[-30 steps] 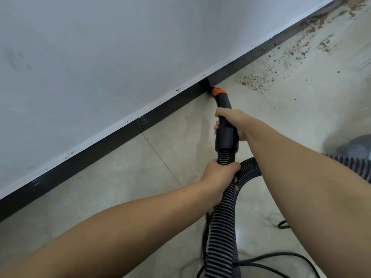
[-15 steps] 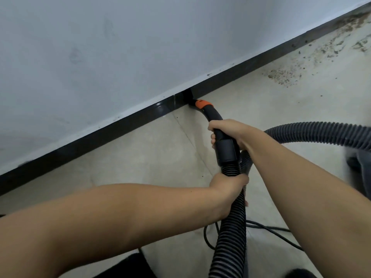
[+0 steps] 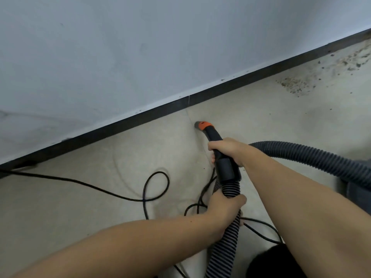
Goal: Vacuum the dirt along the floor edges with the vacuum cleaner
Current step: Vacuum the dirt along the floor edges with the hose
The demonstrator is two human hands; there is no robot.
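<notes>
I see the right hand (image 3: 226,149) clenched round the black nozzle (image 3: 212,137), the left hand (image 3: 226,205) grasping the hose (image 3: 226,237); the tip sits near the skirting (image 3: 140,119), dirt (image 3: 295,85) far right

Beige tiled floor (image 3: 84,189) along the black skirting board (image 3: 112,127) lies open from 9 to 12 o'clock of the orange-collared black nozzle (image 3: 202,125), which stands just off the board. Obstacles: a thin black power cable (image 3: 156,185) looped at 7 o'clock; a ribbed grey hose (image 3: 309,155) arching across at 4 o'clock. Brown scattered dirt (image 3: 295,85) lies at 2 o'clock, approach unobstructed.
</notes>
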